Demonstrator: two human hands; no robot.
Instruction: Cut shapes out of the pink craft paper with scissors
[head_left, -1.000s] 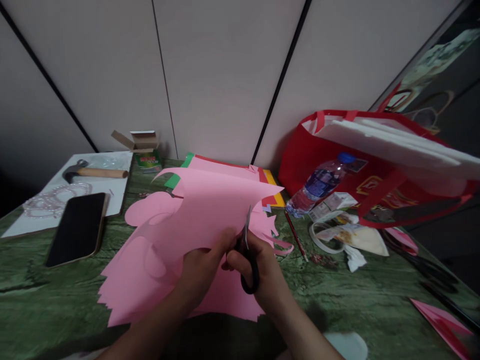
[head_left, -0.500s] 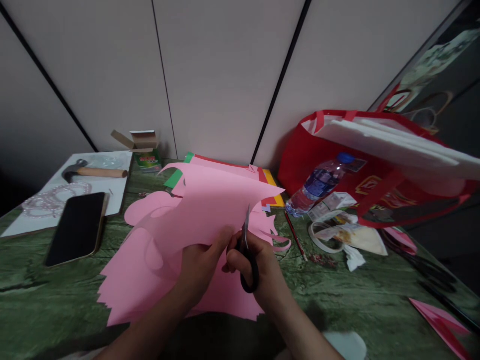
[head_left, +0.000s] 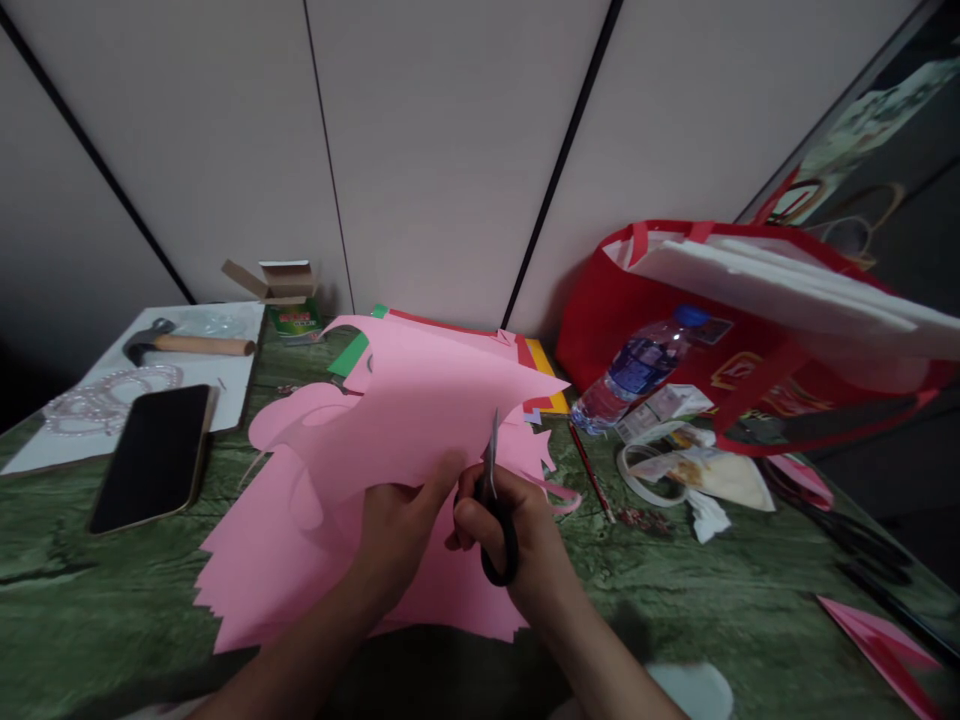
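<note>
My left hand (head_left: 397, 535) pinches the lower edge of a pink paper sheet (head_left: 427, 400), thumb on top and the other fingers beneath. The sheet has curved cut edges and a pointed corner at the right. Black-handled scissors (head_left: 491, 500) sit in my right hand (head_left: 521, 530), fingers through the loops, blades pointing up at the sheet's right part. Whether the blades are parted is hard to see. Below the held sheet lie more pink papers (head_left: 255, 570), with rounded cut pieces (head_left: 292, 412) at the left.
To the left are a phone (head_left: 154, 458), a hammer (head_left: 191, 345) and a small green box (head_left: 294, 318). A water bottle (head_left: 634, 370) leans by a red bag (head_left: 592, 310) at right. A pencil (head_left: 591, 470) and a white tape roll (head_left: 649, 485) lie in front.
The held pink sheet's left end has shifted slightly. Both hands and the scissors stay nearly in the same place.
</note>
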